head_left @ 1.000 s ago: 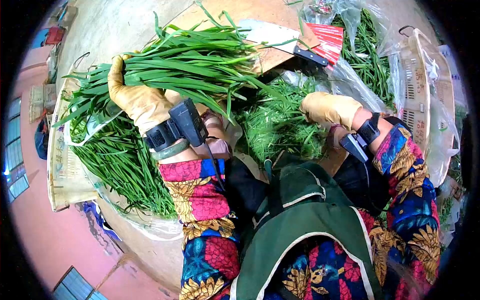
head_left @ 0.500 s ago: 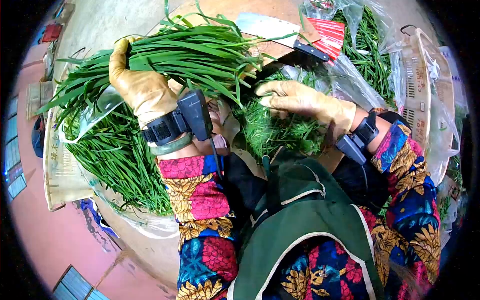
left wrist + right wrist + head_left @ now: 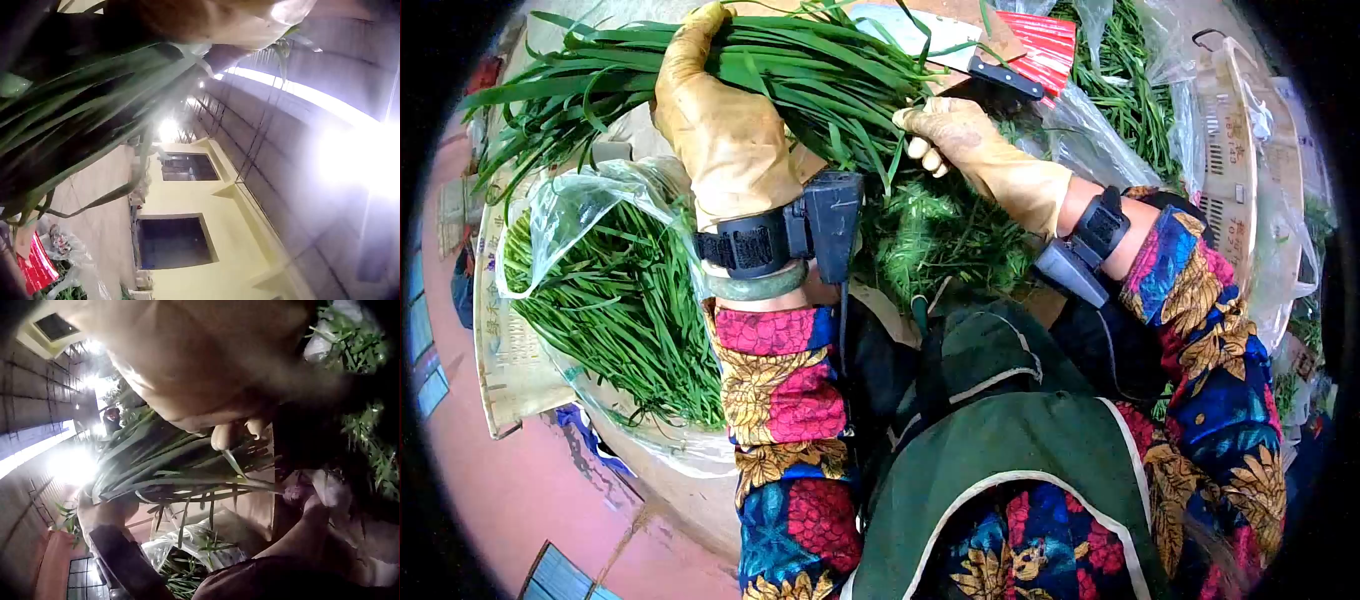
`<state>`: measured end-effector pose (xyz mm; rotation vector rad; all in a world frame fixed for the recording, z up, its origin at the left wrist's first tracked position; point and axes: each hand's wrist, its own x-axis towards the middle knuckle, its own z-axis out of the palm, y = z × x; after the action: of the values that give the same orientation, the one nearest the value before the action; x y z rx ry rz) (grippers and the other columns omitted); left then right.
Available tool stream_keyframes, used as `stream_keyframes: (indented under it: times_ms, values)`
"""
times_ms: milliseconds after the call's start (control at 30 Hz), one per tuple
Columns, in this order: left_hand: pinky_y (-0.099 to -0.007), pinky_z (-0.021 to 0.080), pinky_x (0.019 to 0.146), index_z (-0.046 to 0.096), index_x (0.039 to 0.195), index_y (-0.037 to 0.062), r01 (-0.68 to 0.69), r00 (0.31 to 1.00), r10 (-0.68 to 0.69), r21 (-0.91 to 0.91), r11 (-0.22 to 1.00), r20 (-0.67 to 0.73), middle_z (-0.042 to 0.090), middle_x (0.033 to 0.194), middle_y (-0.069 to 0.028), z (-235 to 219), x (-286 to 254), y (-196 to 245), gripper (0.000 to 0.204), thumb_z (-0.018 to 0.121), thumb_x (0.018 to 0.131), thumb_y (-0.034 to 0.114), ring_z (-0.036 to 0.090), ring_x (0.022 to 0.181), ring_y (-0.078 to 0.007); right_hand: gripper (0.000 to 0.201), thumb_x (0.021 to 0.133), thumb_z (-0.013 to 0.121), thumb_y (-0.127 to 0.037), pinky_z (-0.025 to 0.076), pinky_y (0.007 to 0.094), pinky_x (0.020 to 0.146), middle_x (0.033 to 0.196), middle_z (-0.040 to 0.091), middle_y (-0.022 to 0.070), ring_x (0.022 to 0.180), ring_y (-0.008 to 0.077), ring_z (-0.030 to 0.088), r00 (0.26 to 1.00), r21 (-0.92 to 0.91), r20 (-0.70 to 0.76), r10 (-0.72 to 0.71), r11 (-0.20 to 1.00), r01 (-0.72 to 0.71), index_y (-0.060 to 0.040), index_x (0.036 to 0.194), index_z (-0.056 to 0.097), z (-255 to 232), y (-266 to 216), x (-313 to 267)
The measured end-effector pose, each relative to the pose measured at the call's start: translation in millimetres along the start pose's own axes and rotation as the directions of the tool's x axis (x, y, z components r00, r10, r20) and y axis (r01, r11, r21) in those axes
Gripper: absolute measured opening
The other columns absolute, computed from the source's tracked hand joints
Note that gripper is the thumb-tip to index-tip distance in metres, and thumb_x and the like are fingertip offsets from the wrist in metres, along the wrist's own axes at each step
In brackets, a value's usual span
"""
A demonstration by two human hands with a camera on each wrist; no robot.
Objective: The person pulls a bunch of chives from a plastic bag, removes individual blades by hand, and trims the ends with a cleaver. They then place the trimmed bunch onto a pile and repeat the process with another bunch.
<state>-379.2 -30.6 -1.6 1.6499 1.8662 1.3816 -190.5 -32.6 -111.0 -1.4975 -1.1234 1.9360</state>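
A thick bunch of long green chives (image 3: 810, 65) lies sideways across my left hand (image 3: 725, 135), which wears a tan glove and grips it from below and behind, leafy tips to the left. At the bunch's stem end my gloved right hand (image 3: 990, 155) pinches at stalks with thumb and curled fingers. The right wrist view shows its fingertips (image 3: 225, 436) against the stems, one stalk (image 3: 244, 482) hanging apart from the rest. Under the right hand, a heap of loose green trimmings (image 3: 940, 240) lies by the lap. The left wrist view shows dark blurred leaves (image 3: 94, 112).
A cleaver (image 3: 1005, 76) rests on a board beside a red striped item (image 3: 1045, 50). More chives (image 3: 625, 310) fill a plastic-lined basket (image 3: 500, 375) at left. At right stand bagged greens (image 3: 1125, 100) and a pale crate (image 3: 1235, 160). A green apron (image 3: 1020, 440) covers the lap.
The right hand has moved from the trimmings heap up and left to the bunch's stem end. The left hand, still gripping the chives, has shifted up and slightly right in view.
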Motion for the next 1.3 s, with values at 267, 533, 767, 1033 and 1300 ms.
stream_keyframes:
  times_ms: [267, 533, 767, 1033, 1300]
  values:
    - [-0.0267, 0.048, 0.09, 0.059, 0.116, -0.0047, -0.115, 0.991, 0.116, 0.031, 0.993, -0.059, 0.065, 0.106, -0.0124, -13, 8, -16, 0.046, 0.054, 0.072, -0.018, 0.062, 0.096, -0.0193, 0.022, 0.09, 0.059, -0.016, 0.038, 0.0222, 0.041, 0.06, 0.056, 0.0002, 0.047, 0.0075, 0.05, 0.993, -0.19, -0.008, -0.119, 0.975, 0.115, -0.0098, 0.071, 0.05, -15, -2, 0]
    - [-0.0348, 0.055, 0.077, 0.06, 0.106, -0.0057, 0.164, 0.899, -0.435, -0.887, 0.432, -0.046, 0.063, 0.098, -0.0157, -35, 32, -37, 0.023, 0.053, 0.084, -0.004, 0.063, 0.083, -0.0249, 0.009, 0.077, 0.057, -0.01, 0.051, 0.043, 0.063, 0.072, 0.064, 0.0189, 0.065, 0.0321, 0.064, 0.986, -0.853, 0.164, -0.013, 0.501, 0.148, -0.0012, 0.077, 0.058, -63, 17, -4]
    - [-0.0434, 0.055, 0.083, 0.06, 0.108, -0.0012, 0.107, 0.839, -0.492, -0.816, 0.569, -0.233, 0.065, 0.102, -0.0152, -54, 34, -45, 0.022, 0.057, 0.086, 0.004, 0.063, 0.087, -0.0282, 0.025, 0.073, 0.065, -0.013, 0.052, 0.0426, 0.074, 0.087, 0.066, 0.0193, 0.088, 0.0366, 0.065, 0.833, -0.901, 0.314, 0.455, -0.133, 0.412, -0.0049, 0.096, 0.066, -97, 52, -23]
    - [-0.0399, 0.054, 0.077, 0.063, 0.088, -0.0016, 0.16, 0.79, -0.613, -0.961, 0.225, -0.012, 0.066, 0.087, -0.015, -51, 42, -54, 0.013, 0.059, 0.082, 0.01, 0.063, 0.079, -0.0264, 0.065, 0.072, 0.076, -0.02, 0.048, 0.0366, 0.081, 0.106, 0.06, 0.0167, 0.092, 0.0258, 0.059, 0.79, -0.746, 0.085, -0.608, 0.487, 0.455, -0.0046, 0.127, 0.046, -48, -1, 2]
    - [-0.0403, 0.053, 0.077, 0.064, 0.088, 0.0012, 0.227, 0.803, -0.596, -0.926, 0.302, 0.002, 0.066, 0.086, -0.0114, -48, 41, -51, 0.014, 0.06, 0.084, 0.014, 0.063, 0.081, -0.0257, 0.022, 0.084, 0.055, -0.02, 0.05, 0.0447, 0.066, 0.075, 0.062, 0.0232, 0.067, 0.0399, 0.06, 0.854, -0.814, 0.486, -0.184, 0.261, 0.519, -0.0008, 0.087, 0.066, -52, 1, -2]
